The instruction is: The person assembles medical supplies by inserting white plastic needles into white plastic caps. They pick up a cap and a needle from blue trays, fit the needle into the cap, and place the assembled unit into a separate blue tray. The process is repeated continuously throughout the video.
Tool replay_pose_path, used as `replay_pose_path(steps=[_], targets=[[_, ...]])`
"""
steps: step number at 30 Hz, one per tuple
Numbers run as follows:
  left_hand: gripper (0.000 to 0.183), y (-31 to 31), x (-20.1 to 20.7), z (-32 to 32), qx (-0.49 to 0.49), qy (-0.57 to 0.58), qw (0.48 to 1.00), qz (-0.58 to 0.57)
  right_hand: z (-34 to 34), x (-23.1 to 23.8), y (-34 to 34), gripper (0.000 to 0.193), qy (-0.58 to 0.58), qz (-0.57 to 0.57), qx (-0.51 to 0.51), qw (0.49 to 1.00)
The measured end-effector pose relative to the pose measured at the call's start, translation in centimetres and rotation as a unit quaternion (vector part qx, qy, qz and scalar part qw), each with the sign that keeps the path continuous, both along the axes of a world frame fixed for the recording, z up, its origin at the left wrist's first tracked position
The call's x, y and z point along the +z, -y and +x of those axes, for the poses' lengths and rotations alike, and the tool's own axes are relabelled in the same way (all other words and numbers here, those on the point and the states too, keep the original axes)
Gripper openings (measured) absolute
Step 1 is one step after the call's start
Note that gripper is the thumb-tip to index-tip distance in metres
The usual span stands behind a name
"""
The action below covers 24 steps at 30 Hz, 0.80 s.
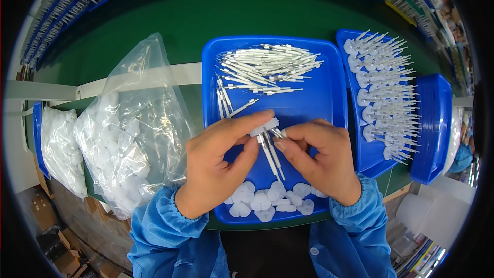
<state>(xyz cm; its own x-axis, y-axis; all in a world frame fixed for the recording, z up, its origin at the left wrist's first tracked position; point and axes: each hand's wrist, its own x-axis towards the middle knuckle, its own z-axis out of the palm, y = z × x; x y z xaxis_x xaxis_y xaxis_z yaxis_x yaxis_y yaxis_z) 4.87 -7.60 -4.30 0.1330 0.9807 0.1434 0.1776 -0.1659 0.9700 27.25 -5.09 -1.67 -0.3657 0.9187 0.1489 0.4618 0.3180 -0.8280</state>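
White cap: small, pale and lobed (268, 124); it sits raised over the blue work tray (207, 72), between both hands.
Two rods: slim and white with silvery metal upper parts (269, 155), standing out of the cap and slanting down between the grips.
Left grip: fingers and thumb pinch the cap (221, 149).
Right grip: thumb and forefinger grasp a third rod (278, 133) at the cap's side (324, 152); whether it is seated, I cannot tell.
Work tray: a heap of loose rods (272, 64) beyond the grips, a few strays nearer the left one; loose caps (261, 201) below both.
Right-hand tray: rows of capped rod clusters (386, 95), just beside the work tray; stacked blue trays (435, 128) farther right.
Clear bag: white pieces inside (118, 149), left of the left grip; another filled bag (62, 146) farther left.
Counter: green, stretching broadly beyond the work tray (257, 13); its near edge runs just below the loose caps.
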Motion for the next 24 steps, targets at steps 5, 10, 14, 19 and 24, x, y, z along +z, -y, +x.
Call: replay_pose_path(steps=[5,10,14,19,24], targets=[[0.051,-0.4,0.1,0.3,0.023,-0.063,0.993,0.093,-0.3,0.0,0.5,0.011,-0.038,-0.109,-0.043,0.992],[0.05,-0.3,0.9,0.3,0.028,-0.123,0.986,0.111,-0.4,-0.1,0.0,0.017,0.134,0.224,-0.017,0.965],[0.05,-0.3,0.6,0.4,0.038,-0.166,0.975,0.143,-1.0,0.2,0.5,0.019,0.218,0.281,-0.031,0.934],[0.05,-0.1,0.8,0.2,0.027,-0.154,0.982,0.102,-0.3,-0.3,-0.5,0.016,0.147,0.247,0.003,0.958],[0.051,0.4,0.9,0.4,0.021,-0.139,0.988,0.059,0.1,-0.6,-1.0,0.014,0.099,0.203,0.02,0.974]])
